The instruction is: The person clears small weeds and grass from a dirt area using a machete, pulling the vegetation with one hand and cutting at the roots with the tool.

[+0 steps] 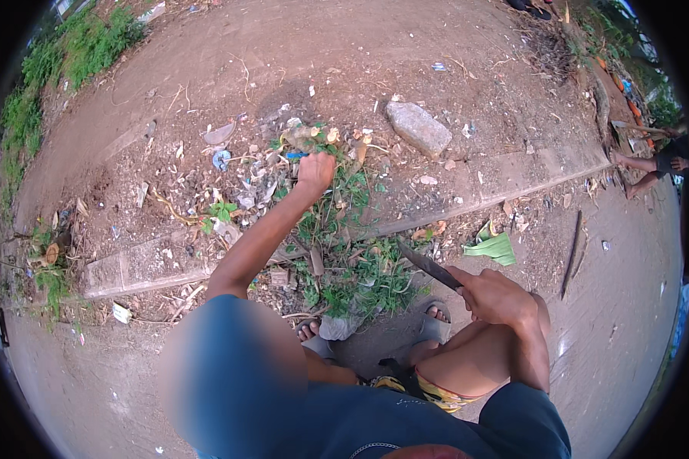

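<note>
In my right hand is the handle of a machete, its dark blade pointing forward and left over cut greenery. My left hand is stretched far forward and closed. What its fingers hold is hidden; a small blue piece shows beside the knuckles. Just beyond that hand sits a knobbly stump with pale cut ends. Green leafy stems lie in a heap from below the left hand back to between my sandalled feet.
A low concrete kerb crosses the ground, with dirt and litter beyond it. A large stone lies ahead to the right. Nearer are a torn green leaf and a dark stick. Another person's legs show at far right.
</note>
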`<state>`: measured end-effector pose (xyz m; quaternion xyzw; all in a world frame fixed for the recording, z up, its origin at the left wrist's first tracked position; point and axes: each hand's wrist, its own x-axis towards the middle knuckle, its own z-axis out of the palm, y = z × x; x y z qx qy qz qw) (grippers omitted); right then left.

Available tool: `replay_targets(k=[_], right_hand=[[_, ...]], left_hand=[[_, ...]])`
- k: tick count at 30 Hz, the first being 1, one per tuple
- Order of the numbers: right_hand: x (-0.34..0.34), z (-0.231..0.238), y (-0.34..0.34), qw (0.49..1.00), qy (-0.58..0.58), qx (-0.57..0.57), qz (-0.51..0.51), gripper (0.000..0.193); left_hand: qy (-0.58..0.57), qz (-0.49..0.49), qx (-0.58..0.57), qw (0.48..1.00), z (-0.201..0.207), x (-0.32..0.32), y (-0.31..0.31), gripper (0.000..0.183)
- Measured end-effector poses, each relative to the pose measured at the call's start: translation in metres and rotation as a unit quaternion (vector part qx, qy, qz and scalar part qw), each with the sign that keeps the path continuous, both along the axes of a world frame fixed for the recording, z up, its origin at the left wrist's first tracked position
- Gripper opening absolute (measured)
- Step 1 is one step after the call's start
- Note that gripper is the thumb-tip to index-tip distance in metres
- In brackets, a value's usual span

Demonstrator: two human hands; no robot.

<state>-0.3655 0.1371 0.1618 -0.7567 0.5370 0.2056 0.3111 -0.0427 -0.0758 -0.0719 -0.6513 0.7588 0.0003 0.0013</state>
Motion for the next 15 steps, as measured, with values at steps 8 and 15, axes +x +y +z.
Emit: replay_targets(k=[8, 15], right_hand=[[0.028, -0.028, -0.024, 0.95, -0.233, 0.026, -0.209, 0.049], [0.129, -0.103, -0.071, 0.849, -0.396, 0.027, -0.349, 0.053]], left_hand=[[0.213, -0.083, 0.114, 0.967, 0.021, 0.055, 0.003, 0.035], [0.171, -0.129, 0.127, 0.968, 0.01, 0.07, 0.015, 0.032]])
